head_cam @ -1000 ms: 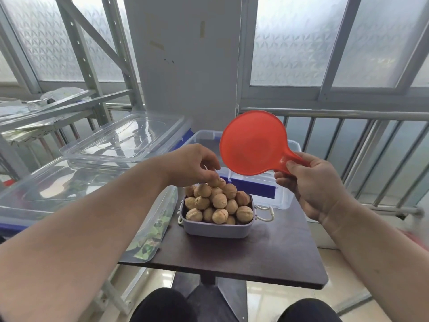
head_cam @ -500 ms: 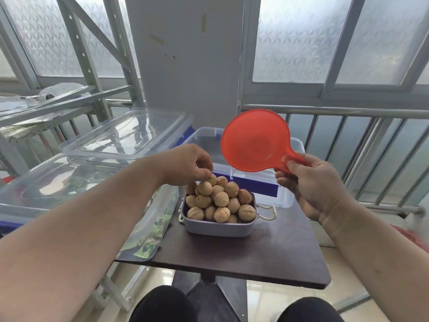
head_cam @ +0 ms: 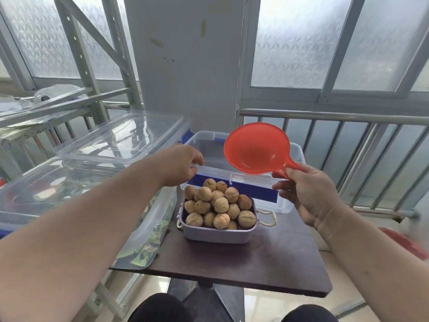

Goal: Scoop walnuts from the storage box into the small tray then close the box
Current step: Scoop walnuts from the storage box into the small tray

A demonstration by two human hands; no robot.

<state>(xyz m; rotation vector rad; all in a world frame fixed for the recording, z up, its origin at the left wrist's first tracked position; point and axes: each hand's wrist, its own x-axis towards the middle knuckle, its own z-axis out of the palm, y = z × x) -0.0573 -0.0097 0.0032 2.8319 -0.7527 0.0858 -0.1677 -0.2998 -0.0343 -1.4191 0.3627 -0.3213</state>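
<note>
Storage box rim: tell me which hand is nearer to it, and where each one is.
Left. The left hand is on the storage box at the near rim's left end. The right hand is raised at the box's right end, gripping the red scoop.

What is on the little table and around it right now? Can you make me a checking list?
Surface: dark table, bare at its front.
Job's things: small tray heaped with walnuts; clear storage box behind it, lid not on; red scoop looks empty.
Clutter: clear bins stacked left of the table, green scraps in the lower one.
Grips: left hand touches the box's front rim; right hand holds the scoop's handle.
Cables: nothing seen.
Surroundings: metal railing, frosted windows, grey shelf frame on the left.
</note>
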